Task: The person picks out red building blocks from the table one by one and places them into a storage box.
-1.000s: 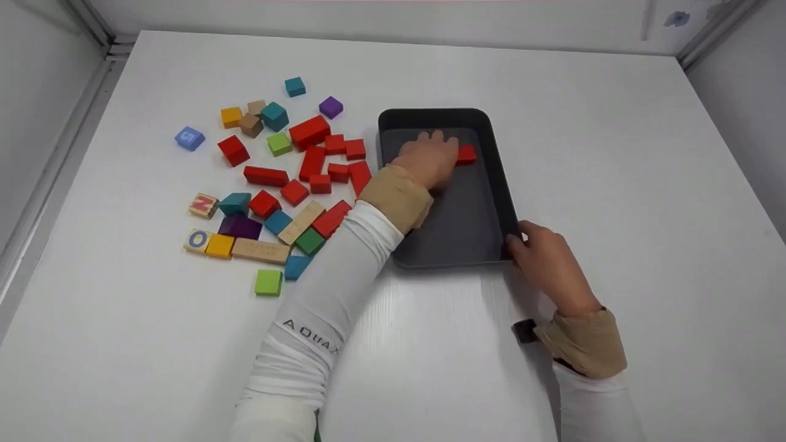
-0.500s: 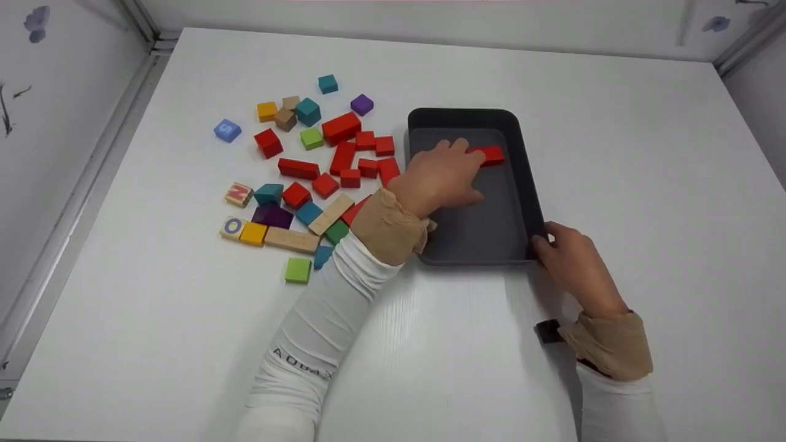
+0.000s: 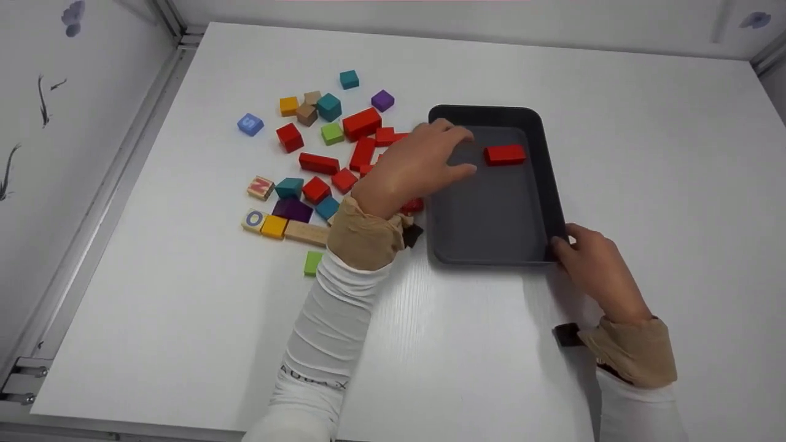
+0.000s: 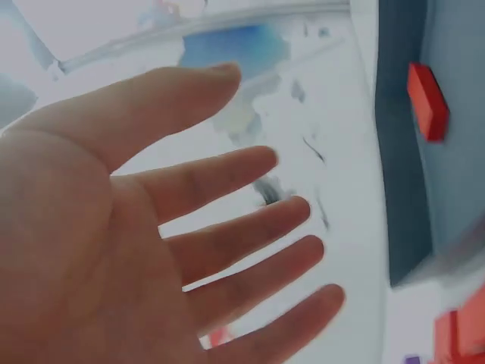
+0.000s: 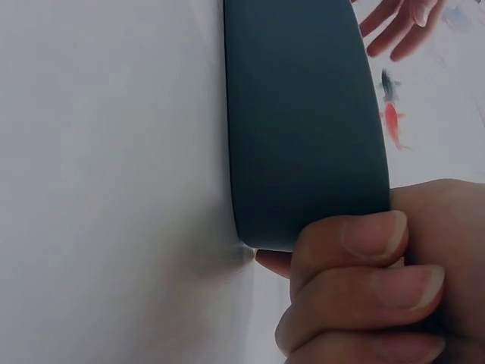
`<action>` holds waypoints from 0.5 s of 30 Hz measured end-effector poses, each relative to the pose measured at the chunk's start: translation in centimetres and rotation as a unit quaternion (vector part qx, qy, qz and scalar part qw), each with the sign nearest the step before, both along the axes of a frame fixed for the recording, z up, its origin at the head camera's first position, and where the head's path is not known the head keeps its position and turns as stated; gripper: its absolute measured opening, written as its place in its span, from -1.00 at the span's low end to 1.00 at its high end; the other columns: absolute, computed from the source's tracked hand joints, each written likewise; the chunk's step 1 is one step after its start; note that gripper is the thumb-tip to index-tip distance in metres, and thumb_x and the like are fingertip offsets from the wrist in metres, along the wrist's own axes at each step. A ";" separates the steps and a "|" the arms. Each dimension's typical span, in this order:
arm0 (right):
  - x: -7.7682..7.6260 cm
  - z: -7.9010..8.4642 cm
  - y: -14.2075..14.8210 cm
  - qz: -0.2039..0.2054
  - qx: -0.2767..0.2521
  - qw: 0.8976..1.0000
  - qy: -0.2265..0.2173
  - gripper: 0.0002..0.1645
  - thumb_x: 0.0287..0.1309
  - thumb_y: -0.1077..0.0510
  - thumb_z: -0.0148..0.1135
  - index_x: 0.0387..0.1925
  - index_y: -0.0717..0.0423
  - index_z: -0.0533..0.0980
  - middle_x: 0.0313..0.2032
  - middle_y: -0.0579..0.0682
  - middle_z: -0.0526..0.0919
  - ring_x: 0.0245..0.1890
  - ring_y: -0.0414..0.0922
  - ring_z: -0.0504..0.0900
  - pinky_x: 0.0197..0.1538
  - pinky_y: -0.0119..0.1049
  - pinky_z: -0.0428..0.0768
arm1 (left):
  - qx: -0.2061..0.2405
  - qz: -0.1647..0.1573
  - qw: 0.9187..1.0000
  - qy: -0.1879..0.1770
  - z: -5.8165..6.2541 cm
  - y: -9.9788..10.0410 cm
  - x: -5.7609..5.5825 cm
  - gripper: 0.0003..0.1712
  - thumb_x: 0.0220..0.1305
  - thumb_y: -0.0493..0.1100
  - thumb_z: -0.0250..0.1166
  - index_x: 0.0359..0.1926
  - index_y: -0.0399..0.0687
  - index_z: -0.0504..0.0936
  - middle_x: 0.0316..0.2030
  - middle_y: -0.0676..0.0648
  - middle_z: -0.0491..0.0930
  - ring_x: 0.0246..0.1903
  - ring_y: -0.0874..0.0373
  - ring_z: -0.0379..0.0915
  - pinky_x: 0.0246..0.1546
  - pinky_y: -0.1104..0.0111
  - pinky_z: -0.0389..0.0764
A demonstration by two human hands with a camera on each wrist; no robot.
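A dark grey baking tray lies on the table, with one red block inside near its far right. My left hand hovers over the tray's left wall, thumb and fingers spread, holding nothing; in the left wrist view its palm and straight fingers show plainly. With my right hand I grip the tray's near right corner, thumb over the rim. The right wrist view shows curled fingers against the tray's outer wall. Under my left hand, several red blocks are partly hidden.
Left of the tray lie loose blocks: several red ones, a blue one, a purple cube, lettered tiles and a wooden plank. White walls border the table's back and left.
My left hand has let go of the red block and withdrawn leftward out of the tray, its fingers spreading. The right hand keeps its grip on the corner. The head view has shifted left.
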State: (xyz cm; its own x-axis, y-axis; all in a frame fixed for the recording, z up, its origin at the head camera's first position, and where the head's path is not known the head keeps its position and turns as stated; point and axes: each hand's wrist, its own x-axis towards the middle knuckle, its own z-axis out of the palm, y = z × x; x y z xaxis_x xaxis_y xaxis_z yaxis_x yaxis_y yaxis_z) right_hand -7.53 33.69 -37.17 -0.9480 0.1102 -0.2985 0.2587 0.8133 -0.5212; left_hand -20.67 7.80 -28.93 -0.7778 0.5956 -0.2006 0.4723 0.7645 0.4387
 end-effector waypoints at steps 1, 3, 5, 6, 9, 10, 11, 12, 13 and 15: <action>0.0 0.1 0.1 -0.002 0.002 1.000 0.001 -0.47 0.43 0.07 -0.17 0.21 0.39 0.35 -0.27 0.21 0.65 -0.40 -0.10 0.55 -0.39 -0.32 0.48 | 0.006 0.009 1.000 -0.004 -0.2 -0.2 -0.3 -0.31 0.29 0.17 0.17 0.39 0.19 0.25 0.36 0.01 0.25 0.30 0.13 0.19 0.21 0.29 0.43; 0.1 0.2 0.4 -0.002 0.006 1.000 0.002 -0.48 0.43 0.07 -0.17 0.19 0.38 0.36 -0.30 0.19 0.65 -0.42 -0.12 0.54 -0.40 -0.32 0.47 | 0.015 0.029 0.999 -0.004 -0.6 -0.6 -1.1 -0.31 0.29 0.17 0.17 0.40 0.18 0.25 0.36 0.01 0.25 0.30 0.14 0.20 0.22 0.30 0.42; 0.1 0.4 0.6 -0.002 0.008 1.000 0.004 -0.49 0.43 0.07 -0.17 0.18 0.38 0.37 -0.33 0.16 0.65 -0.45 -0.13 0.53 -0.42 -0.32 0.47 | 0.028 0.052 0.998 0.000 -1.0 -1.1 -1.9 -0.32 0.30 0.16 0.17 0.39 0.17 0.27 0.36 0.01 0.24 0.32 0.14 0.19 0.23 0.30 0.41; 0.0 0.4 0.6 -0.002 0.009 1.000 0.005 -0.49 0.43 0.07 -0.17 0.18 0.38 0.37 -0.35 0.15 0.64 -0.45 -0.14 0.52 -0.43 -0.32 0.47 | 0.035 0.063 0.997 0.003 -1.1 -1.4 -2.3 -0.34 0.30 0.16 0.16 0.38 0.17 0.28 0.37 0.01 0.22 0.33 0.15 0.17 0.24 0.30 0.39; -0.1 0.5 0.6 0.005 0.011 1.000 0.011 -0.50 0.43 0.07 -0.17 0.16 0.38 0.38 -0.41 0.12 0.64 -0.49 -0.15 0.51 -0.44 -0.32 0.46 | 0.057 0.100 0.993 0.021 -1.7 -2.5 -3.5 -0.37 0.32 0.14 0.15 0.37 0.16 0.30 0.40 -0.01 0.16 0.36 0.13 0.11 0.26 0.28 0.38; -0.1 0.4 0.6 0.006 0.009 1.000 0.011 -0.50 0.43 0.08 -0.17 0.16 0.38 0.38 -0.41 0.12 0.64 -0.49 -0.15 0.52 -0.44 -0.32 0.46 | 0.064 0.111 0.991 0.026 -1.9 -2.8 -3.8 -0.38 0.33 0.13 0.14 0.36 0.15 0.30 0.41 -0.02 0.13 0.37 0.12 0.09 0.27 0.28 0.37; -0.1 0.4 0.5 0.007 0.007 1.000 0.010 -0.50 0.43 0.09 -0.17 0.17 0.38 0.38 -0.40 0.13 0.64 -0.49 -0.15 0.52 -0.43 -0.32 0.47 | 0.069 0.122 0.990 0.028 -2.1 -3.2 -4.2 -0.38 0.33 0.12 0.13 0.37 0.15 0.29 0.41 -0.02 0.11 0.38 0.12 0.07 0.27 0.28 0.36; -0.1 0.3 0.4 0.008 0.005 1.000 0.008 -0.50 0.43 0.09 -0.17 0.17 0.38 0.38 -0.39 0.14 0.65 -0.48 -0.15 0.53 -0.42 -0.32 0.47 | 0.072 0.134 0.988 0.030 -2.4 -3.6 -4.5 -0.39 0.34 0.11 0.12 0.37 0.14 0.28 0.42 -0.03 0.10 0.38 0.11 0.06 0.28 0.28 0.36; -0.1 0.2 0.3 0.009 0.001 1.000 0.005 -0.51 0.42 0.10 -0.17 0.17 0.39 0.37 -0.36 0.16 0.65 -0.46 -0.14 0.54 -0.41 -0.32 0.48 | 0.073 0.146 0.986 0.029 -2.6 -4.0 -4.8 -0.39 0.34 0.10 0.13 0.37 0.14 0.27 0.42 -0.03 0.09 0.38 0.10 0.05 0.28 0.28 0.36; -0.1 0.0 0.2 0.007 -0.007 1.000 0.000 -0.51 0.42 0.10 -0.16 0.17 0.39 0.37 -0.31 0.18 0.66 -0.43 -0.13 0.56 -0.39 -0.32 0.49 | 0.071 0.172 0.982 0.020 -3.1 -4.6 -5.4 -0.38 0.35 0.09 0.13 0.39 0.16 0.25 0.43 -0.02 0.06 0.39 0.10 0.03 0.28 0.28 0.35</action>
